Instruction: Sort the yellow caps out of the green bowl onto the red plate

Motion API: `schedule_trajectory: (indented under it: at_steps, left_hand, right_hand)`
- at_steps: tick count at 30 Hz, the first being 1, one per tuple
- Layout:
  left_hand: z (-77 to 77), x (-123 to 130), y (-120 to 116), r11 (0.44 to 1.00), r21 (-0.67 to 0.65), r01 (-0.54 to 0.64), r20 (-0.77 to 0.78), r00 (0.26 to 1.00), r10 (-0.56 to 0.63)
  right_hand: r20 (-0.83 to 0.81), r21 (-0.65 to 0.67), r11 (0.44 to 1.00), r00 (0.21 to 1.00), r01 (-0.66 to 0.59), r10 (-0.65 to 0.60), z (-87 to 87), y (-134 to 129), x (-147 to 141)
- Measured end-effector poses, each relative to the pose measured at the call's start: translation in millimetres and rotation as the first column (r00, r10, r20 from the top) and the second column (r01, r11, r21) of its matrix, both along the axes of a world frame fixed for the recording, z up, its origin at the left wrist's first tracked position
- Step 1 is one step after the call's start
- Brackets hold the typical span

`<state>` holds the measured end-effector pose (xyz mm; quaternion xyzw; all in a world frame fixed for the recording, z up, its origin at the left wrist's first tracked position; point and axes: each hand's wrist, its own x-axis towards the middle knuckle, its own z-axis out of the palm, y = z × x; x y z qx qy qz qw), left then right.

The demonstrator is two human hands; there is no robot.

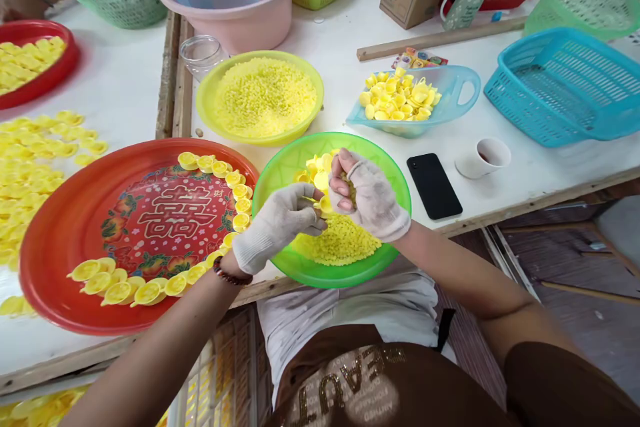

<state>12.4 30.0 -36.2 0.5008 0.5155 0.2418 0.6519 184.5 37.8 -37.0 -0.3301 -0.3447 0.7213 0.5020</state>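
Left hand (277, 228) in worn white glove, fingers together over the green bowl (387, 180); can't tell if they're gripping the yellow cap (321, 181) beside them. Right hand (371, 197), also gloved, fingers curled and clamped on a clump of yellow granules (349, 188). Both hands are above the bowl, which holds a granule heap (340, 240) and loose caps. Left of bowl: red tray (37, 267) with caps (117, 292) lined along its inner rim. Right of bowl: black phone (434, 185). Behind bowl: yellow bowl (203, 113) full of granules, light-blue tray (453, 83) of caps.
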Motion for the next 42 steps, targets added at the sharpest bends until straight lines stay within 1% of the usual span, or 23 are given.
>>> schedule_trajectory:
  at_steps: [2, 4, 8, 10, 13, 16, 17, 19, 21, 23, 24, 25, 26, 28, 29, 30, 31, 34, 35, 36, 38, 40, 42]
  left_hand:
    - [0.9, 5.0, -7.4, 0.997, -0.067, 0.025, 0.073, 0.997, -0.02]
    - [-0.5, 8.1, -11.2, 0.994, -0.092, 0.058, 0.108, 0.993, -0.048]
    - [-3.5, 9.9, -13.5, 0.992, -0.106, 0.069, 0.136, 0.989, -0.055]
    - [-3.5, 9.7, -14.2, 0.991, -0.117, 0.059, 0.141, 0.989, -0.042]
    - [-2.5, 8.4, -15.9, 0.988, -0.154, 0.016, 0.174, 0.985, 0.012]
    - [-1.9, 5.4, -18.0, 0.987, -0.155, -0.047, 0.197, 0.977, 0.078]
    - [-2.2, 4.3, -18.7, 0.99, -0.125, -0.072, 0.187, 0.978, 0.095]
    - [-3.8, 2.4, -20.4, 0.993, 0.011, -0.116, 0.126, 0.985, 0.114]
    - [-6.4, 1.6, -22.3, 0.974, 0.201, -0.105, 0.019, 0.994, 0.104]
    - [-8.8, 1.3, -24.3, 0.936, 0.348, -0.053, -0.092, 0.992, 0.09]
    - [-9.4, 1.0, -25.3, 0.923, 0.384, -0.03, -0.129, 0.988, 0.085]
    - [-9.4, 0.4, -26.0, 0.917, 0.398, -0.018, -0.149, 0.985, 0.084]
    - [-8.8, -0.5, -26.5, 0.917, 0.398, -0.02, -0.153, 0.984, 0.087]
    - [-6.4, -3.5, -26.7, 0.932, 0.36, -0.046, -0.123, 0.988, 0.096]
    - [-5.0, -5.3, -26.4, 0.944, 0.323, -0.068, -0.097, 0.99, 0.104]
    - [-3.7, -6.9, -26.0, 0.955, 0.279, -0.097, -0.063, 0.991, 0.119]
    - [-2.9, -8.3, -25.4, 0.966, 0.226, -0.126, -0.022, 0.991, 0.135]
    - [-2.5, -9.6, -24.0, 0.981, 0.064, -0.182, 0.124, 0.977, 0.173]
    - [-2.5, -9.2, -23.6, 0.982, 0.018, -0.189, 0.169, 0.968, 0.183]
    - [-2.3, -8.8, -23.3, 0.981, -0.027, -0.194, 0.206, 0.959, 0.195]
    - [-0.9, -8.3, -22.8, 0.973, -0.108, -0.204, 0.263, 0.938, 0.226]
    - [0.9, -9.3, -22.2, 0.961, -0.165, -0.223, 0.292, 0.919, 0.263]
    - [1.2, -11.1, -21.6, 0.952, -0.209, -0.222, 0.299, 0.913, 0.278]
  right_hand:
    - [0.024, 0.068, 0.995, 0.997, 0.074, -0.075, 2.7, -1.7, -5.6]
    - [0.047, 0.129, 0.984, 0.991, 0.12, -0.127, 2.2, -3.8, -8.7]
    - [0.044, 0.207, 0.97, 0.989, 0.131, -0.143, -1.9, -6.5, -9.8]
    - [0.031, 0.202, 0.971, 0.99, 0.129, -0.138, -1.6, -6.3, -9.5]
    - [0.033, 0.149, 0.98, 0.99, 0.129, -0.136, 1.4, -5.8, -5.6]
    - [0.129, 0.157, 0.981, 0.982, 0.117, -0.138, 1.2, -8.3, 4.9]
    - [0.195, 0.184, 0.979, 0.973, 0.091, -0.127, -0.5, -10.0, 9.2]
    - [0.369, 0.255, 0.967, 0.923, 0.011, -0.108, -6.2, -14.5, 16.7]
    - [0.567, 0.31, 0.946, 0.817, -0.097, -0.102, -13.4, -19.0, 21.0]
    - [0.715, 0.333, 0.923, 0.689, -0.192, -0.114, -19.6, -22.4, 22.5]
    - [0.758, 0.323, 0.916, 0.645, -0.239, -0.099, -21.7, -23.4, 23.0]
    - [0.778, 0.294, 0.913, 0.626, -0.284, -0.055, -22.7, -24.1, 23.9]
    - [0.77, 0.254, 0.912, 0.638, -0.322, 0.01, -22.9, -24.5, 25.5]
    - [0.683, 0.173, 0.906, 0.71, -0.386, 0.172, -21.2, -24.6, 30.8]
    - [0.631, 0.148, 0.901, 0.74, -0.408, 0.232, -20.0, -24.6, 33.9]
    - [0.601, 0.151, 0.897, 0.759, -0.416, 0.251, -18.9, -24.5, 36.8]
    - [0.604, 0.188, 0.894, 0.765, -0.408, 0.222, -18.4, -24.4, 39.0]
    - [0.702, 0.37, 0.859, 0.713, -0.355, -0.008, -20.3, -24.7, 38.2]
    - [0.721, 0.405, 0.848, 0.69, -0.343, -0.065, -21.7, -25.0, 35.7]
    - [0.73, 0.41, 0.848, 0.678, -0.335, -0.085, -23.1, -25.4, 32.6]
    - [0.715, 0.356, 0.877, 0.699, -0.324, -0.032, -24.7, -26.3, 26.5]
    - [0.653, 0.282, 0.908, 0.756, -0.308, 0.054, -24.4, -27.1, 23.2]
    - [0.588, 0.234, 0.925, 0.801, -0.298, 0.109, -22.9, -27.0, 23.8]
